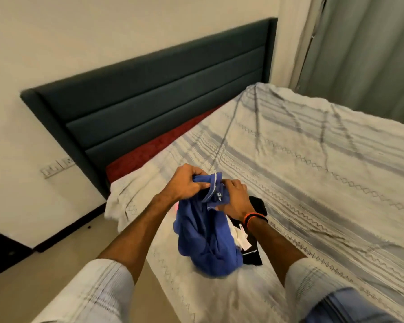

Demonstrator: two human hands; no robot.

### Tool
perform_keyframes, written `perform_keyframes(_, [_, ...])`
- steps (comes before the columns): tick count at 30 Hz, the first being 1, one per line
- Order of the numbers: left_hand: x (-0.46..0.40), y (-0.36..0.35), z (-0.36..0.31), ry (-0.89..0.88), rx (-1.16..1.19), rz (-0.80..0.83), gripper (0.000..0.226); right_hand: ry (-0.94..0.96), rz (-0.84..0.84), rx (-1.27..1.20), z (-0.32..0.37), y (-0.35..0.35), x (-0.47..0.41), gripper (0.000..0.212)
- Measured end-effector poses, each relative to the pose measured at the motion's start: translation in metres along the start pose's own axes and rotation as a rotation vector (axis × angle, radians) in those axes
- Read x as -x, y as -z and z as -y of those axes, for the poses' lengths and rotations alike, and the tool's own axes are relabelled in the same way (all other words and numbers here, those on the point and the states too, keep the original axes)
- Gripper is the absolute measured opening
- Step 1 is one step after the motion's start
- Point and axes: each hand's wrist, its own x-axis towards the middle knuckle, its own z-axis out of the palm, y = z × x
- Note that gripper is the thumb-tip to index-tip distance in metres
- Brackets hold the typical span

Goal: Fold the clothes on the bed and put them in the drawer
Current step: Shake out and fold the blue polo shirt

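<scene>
Right now the crumpled blue cotton shirt with a pale-edged collar (pixel 205 234) hangs bunched from both my hands, its lower folds resting on the cream bedspread with grey woven stripes (pixel 313 183). My left hand (pixel 184 183) is at eleven o'clock of the bundle, fingers curled tight round the collar end, thumb pressed over the fabric. My right hand (pixel 233 197) sits at one o'clock, just beside the left, fingers folded in and pinching the cloth near a small tag; an orange and black thread band (pixel 252 217) circles that wrist. Touching the shirt at three o'clock lies a black garment with white patches (pixel 250 248), flat on the spread and partly hidden by my right forearm. Farther off, at twelve o'clock, stands the dark teal padded headboard (pixel 163 89), with a strip of red mattress (pixel 154 150) showing below it.
</scene>
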Motion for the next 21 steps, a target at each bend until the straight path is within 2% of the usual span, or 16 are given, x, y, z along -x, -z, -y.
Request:
perform_keyframes(2, [0.013, 0.014, -0.021, -0.068, 0.015, -0.046, 0.011, 0.038, -0.008, 0.021, 0.012, 0.017, 0.007, 0.082])
perform_keyframes(3, [0.02, 0.02, -0.032, -0.108, 0.013, -0.068, 0.004, 0.042, -0.02, -0.006, 0.018, 0.025, 0.012, 0.066])
perform_keyframes(5, [0.029, 0.028, -0.049, -0.152, -0.009, -0.134, 0.02, 0.038, -0.038, -0.067, 0.028, 0.038, 0.018, 0.04])
perform_keyframes(8, [0.044, 0.036, -0.063, -0.162, -0.073, -0.269, 0.024, 0.055, -0.087, -0.142, 0.041, 0.056, 0.032, 0.026])
perform_keyframes(11, [0.047, 0.045, -0.069, -0.123, -0.188, -0.274, 0.023, 0.094, -0.163, -0.154, 0.049, 0.083, 0.047, 0.027])
perform_keyframes(14, [0.049, 0.049, -0.08, -0.134, -0.241, -0.183, 0.039, 0.122, -0.284, -0.19, 0.055, 0.111, 0.062, 0.022])
perform_keyframes(16, [0.052, 0.047, -0.09, -0.163, -0.2, -0.181, 0.045, 0.128, -0.324, -0.16, 0.058, 0.126, 0.074, 0.027])
perform_keyframes(18, [0.056, 0.046, -0.099, -0.208, -0.113, -0.202, 0.045, 0.075, -0.328, -0.128, 0.06, 0.135, 0.087, 0.049])
perform_keyframes(21, [0.065, 0.045, -0.117, -0.287, -0.013, -0.231, 0.037, -0.051, -0.229, -0.173, 0.061, 0.141, 0.111, 0.078])
